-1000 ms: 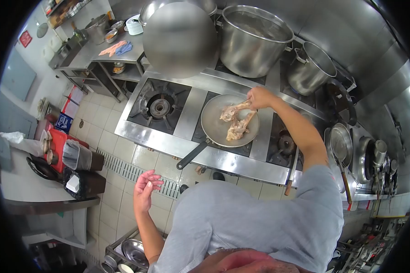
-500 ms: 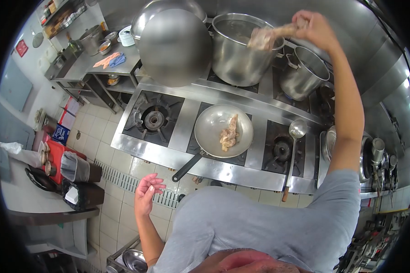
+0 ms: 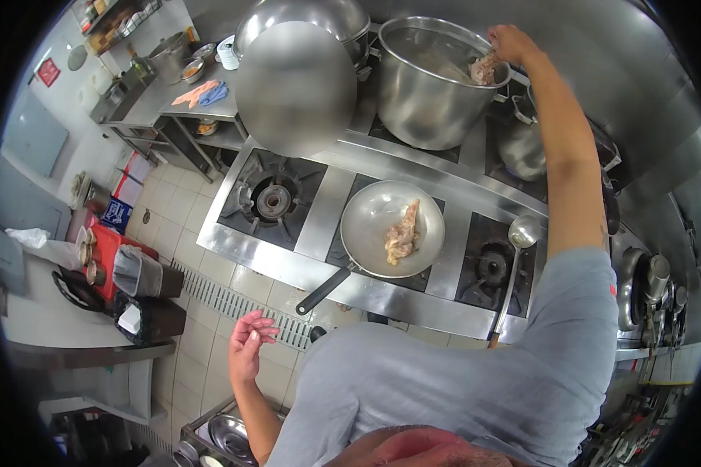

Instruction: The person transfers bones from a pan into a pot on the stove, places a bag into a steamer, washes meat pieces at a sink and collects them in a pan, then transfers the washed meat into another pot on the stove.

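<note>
Right hand [image 3: 509, 45]: upper right of the frame, fingers closed on the upper end of a meat piece [image 3: 483, 70]; the exact grip is hidden by the hand.
Held meat: at the right side of the mouth of the tall pot [image 3: 420, 109], top centre; whether it touches the rim or the liquid I cannot tell.
Pot contents: what looks like cloudy liquid, its surface below the rim.
Left hand [image 3: 249, 342]: lower left of centre, over the floor, fingers loosely curled, nothing in it, well apart from the stove [image 3: 327, 208].
Frying pan [image 3: 366, 214]: centre of the frame, handle toward the lower left; a second piece [image 3: 402, 240] lies in its right half, narrow end upward.
Ladle [image 3: 524, 232]: right of centre, across the edge of the right-hand burner [image 3: 491, 268], handle downward, below the reaching arm.
Release height: my judgement is that a low, slow letting-go suits this piece better than a drop, since the liquid could splash.
Fingers: best kept high on the piece and clear of the rim, which may be hot.
Forearm: it reaches past the smaller pot [image 3: 520, 148], partly hidden behind it; a raised elbow should help avoid brushing that metal.
Drips: holding the meat inside the rim should keep them off the stove.
</note>
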{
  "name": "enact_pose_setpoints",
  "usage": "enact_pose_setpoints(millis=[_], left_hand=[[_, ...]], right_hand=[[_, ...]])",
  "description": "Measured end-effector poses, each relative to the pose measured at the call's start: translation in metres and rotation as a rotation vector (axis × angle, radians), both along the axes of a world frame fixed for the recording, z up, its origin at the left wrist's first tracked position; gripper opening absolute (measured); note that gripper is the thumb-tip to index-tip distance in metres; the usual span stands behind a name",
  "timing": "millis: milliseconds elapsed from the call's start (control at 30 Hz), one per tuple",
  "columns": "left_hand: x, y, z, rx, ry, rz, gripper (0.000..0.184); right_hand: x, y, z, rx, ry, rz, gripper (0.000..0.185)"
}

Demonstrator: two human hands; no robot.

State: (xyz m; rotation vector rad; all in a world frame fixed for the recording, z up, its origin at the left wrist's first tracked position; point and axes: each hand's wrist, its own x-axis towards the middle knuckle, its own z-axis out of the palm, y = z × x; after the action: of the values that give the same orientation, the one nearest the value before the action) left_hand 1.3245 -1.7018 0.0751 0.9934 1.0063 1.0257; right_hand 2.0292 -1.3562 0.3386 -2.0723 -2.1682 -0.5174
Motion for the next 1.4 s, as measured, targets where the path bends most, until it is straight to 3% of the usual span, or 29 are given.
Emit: enact_pose_setpoints(millis=[133, 233, 300, 400, 467, 500, 567, 600, 633, 667, 900, 1067, 1267, 1400], left_hand=[[-0.002, -0.006, 0.004, 0.01, 0.009, 0.03, 0.054], [-0.002, -0.003, 0.011, 0.031, 0.027, 0.03, 0.056], [-0.003, -0.002, 0.012, 0.024, 0.051, 0.041, 0.056], [-0.004, 0.006, 0.01, 0.025, 0.053, 0.022, 0.055], [-0.005, 0.014, 0.004, 0.05, 0.021, -0.005, 0.054], [-0.006, 0.016, 0.002, 0.046, 0.015, -0.012, 0.053], [-0.006, 0.022, -0.001, 0.052, 0.003, -0.035, 0.052], [-0.007, 0.024, -0.003, 0.05, -0.007, -0.051, 0.051], [-0.007, 0.026, -0.004, 0.05, -0.018, -0.069, 0.05], [-0.008, 0.029, -0.005, 0.053, -0.028, -0.083, 0.05], [-0.012, 0.036, -0.002, 0.062, -0.059, -0.207, 0.048], [-0.017, 0.026, -0.001, 0.058, -0.039, -0.199, 0.05], [-0.015, 0.041, -0.028, 0.095, 0.22, -0.15, 0.048], [0.012, 0.075, -0.055, 0.192, 0.421, -0.231, 0.055]], right_hand=[[0.028, 0.024, -0.031, -0.032, -0.03, 0.004, 0.019], [0.031, 0.025, -0.058, 0.334, -0.158, 0.056, 0.028], [0.004, 0.003, -0.075, 0.403, -0.096, 0.066, 0.027], [-0.061, -0.037, -0.057, 0.528, -0.022, 0.066, 0.026], [-0.082, -0.068, -0.093, 0.203, -0.018, -0.113, 0.033], [-0.12, -0.104, -0.12, 0.278, 0.226, 0.105, 0.03], [-0.167, -0.151, -0.186, 0.005, 0.339, 0.105, 0.032], [-0.188, -0.168, -0.229, -0.146, 0.435, -0.029, 0.036], [-0.201, -0.187, -0.276, -0.117, 0.47, -0.038, 0.041], [-0.21, -0.187, -0.306, -0.418, 0.676, -0.239, 0.044], [-0.246, -0.16, -0.387, -0.288, 0.658, -0.746, 0.039], [-0.271, -0.17, -0.355, -0.283, 0.69, -0.744, 0.038], [-0.284, -0.243, -0.306, 0.058, 0.734, -0.337, 0.039], [-0.272, -0.261, -0.22, 0.159, 0.903, -0.241, 0.035]])
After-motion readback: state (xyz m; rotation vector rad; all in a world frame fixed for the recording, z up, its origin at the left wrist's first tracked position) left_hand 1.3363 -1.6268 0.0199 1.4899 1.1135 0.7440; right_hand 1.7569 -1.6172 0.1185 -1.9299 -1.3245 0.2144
